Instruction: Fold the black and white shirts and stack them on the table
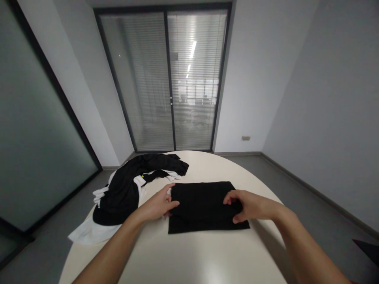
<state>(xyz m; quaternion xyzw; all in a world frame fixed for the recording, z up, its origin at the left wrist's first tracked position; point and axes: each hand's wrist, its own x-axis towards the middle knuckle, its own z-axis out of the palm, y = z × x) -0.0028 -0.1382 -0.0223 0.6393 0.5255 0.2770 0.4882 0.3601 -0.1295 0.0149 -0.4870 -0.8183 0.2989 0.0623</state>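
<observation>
Grip of right hand [251, 206] pinched on right end of black cloth [201, 203], fingers over, thumb under. Grip of left hand [158, 206] pinching its left edge. Cloth folded flat, mid worktop [192, 256]; clothes pile [124, 193] far left, just beside.

Left hand [158, 205], right hand [250, 205] (fingers [229, 199] pinched).
</observation>
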